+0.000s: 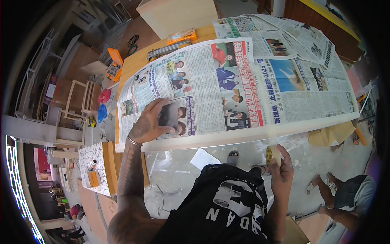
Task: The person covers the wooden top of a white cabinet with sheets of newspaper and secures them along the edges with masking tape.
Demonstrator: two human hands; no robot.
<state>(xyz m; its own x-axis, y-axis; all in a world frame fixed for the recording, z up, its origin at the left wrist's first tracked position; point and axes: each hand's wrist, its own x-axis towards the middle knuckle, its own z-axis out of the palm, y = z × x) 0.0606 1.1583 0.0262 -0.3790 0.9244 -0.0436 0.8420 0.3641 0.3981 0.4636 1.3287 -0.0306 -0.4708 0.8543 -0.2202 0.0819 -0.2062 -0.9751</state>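
Sheets of newspaper [203, 89] cover most of the worktable in front of me. My left hand [148, 124] is over the near left sheet, its thumb and fingers gripping a dark, flat rectangular piece [167, 116] whose exact kind I cannot make out. Below the table's near edge, my right hand [282, 166] holds a roll of masking tape [273, 155]. From the roll a pale tape strip [271, 132] runs up over the edge and along the seam between two newspaper sheets.
An orange box [181, 35] and metal drawer slides [168, 49] lie at the table's far side. Brown paper [331, 134] sits below the right end. A white sheet [205, 158] is on the floor. Another person [351, 199] is at the lower right.
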